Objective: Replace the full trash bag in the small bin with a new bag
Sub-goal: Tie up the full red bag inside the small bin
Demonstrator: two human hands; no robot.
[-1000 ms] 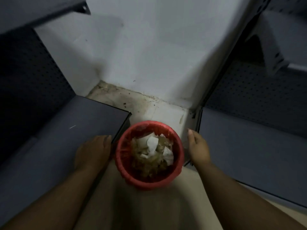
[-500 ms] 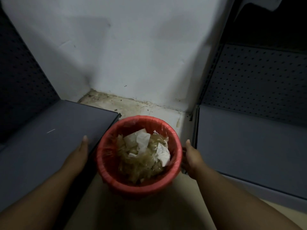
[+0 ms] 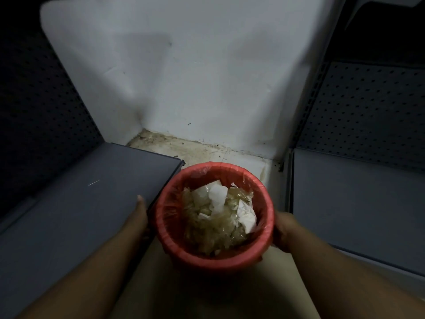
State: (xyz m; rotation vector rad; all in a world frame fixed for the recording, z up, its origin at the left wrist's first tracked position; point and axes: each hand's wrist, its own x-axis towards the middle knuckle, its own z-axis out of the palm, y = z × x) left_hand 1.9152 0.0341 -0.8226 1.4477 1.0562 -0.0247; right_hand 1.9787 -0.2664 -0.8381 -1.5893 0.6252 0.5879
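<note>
A small round bin (image 3: 215, 259) lined with a red trash bag (image 3: 257, 183) sits low in the middle of the view, between my two hands. The bag holds crumpled white paper (image 3: 218, 195) and yellowish clear plastic wrap (image 3: 207, 229), filling it well up. My left hand (image 3: 139, 215) presses flat against the bin's left side, fingers pointing away from me. Cupping the bin's right side is my right hand (image 3: 284, 229), its fingers hidden behind the bin. The bin looks lifted off the floor, but its base is hidden.
A grey shelf base (image 3: 80, 203) lies to the left and another (image 3: 356, 199) to the right, each backed by dark perforated panels. A white wall (image 3: 195, 77) stands behind, with a dirty strip of floor (image 3: 195, 150) at its foot. Beige floor (image 3: 207, 295) lies below the bin.
Both hands have closed in on the bin's sides. The bin has come toward me and looks larger and higher than before, away from the corner.
</note>
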